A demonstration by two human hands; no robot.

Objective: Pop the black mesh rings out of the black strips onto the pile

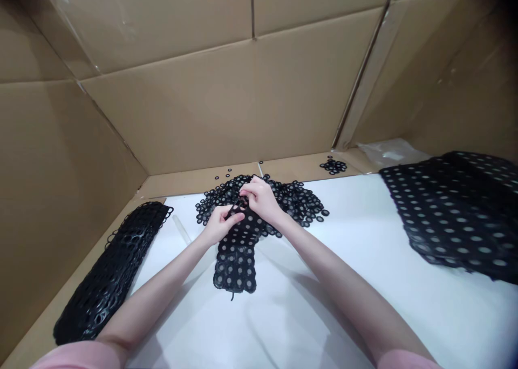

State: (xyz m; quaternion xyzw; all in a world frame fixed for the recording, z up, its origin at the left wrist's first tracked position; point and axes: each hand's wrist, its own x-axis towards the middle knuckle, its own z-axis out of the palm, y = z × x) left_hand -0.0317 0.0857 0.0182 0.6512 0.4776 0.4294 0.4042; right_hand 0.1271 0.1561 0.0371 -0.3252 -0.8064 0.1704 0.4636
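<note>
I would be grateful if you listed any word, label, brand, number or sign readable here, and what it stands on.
None: no readable text shows on the cardboard walls, the dotted strip in the left hand, the black rings or the dotted sheet.

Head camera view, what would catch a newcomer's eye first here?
Probably the heap of small black rings in the middle, where the left hand and right hand meet at a dotted black strip. Next, a long black bundle lies at left, a larger dotted sheet at right.
</note>
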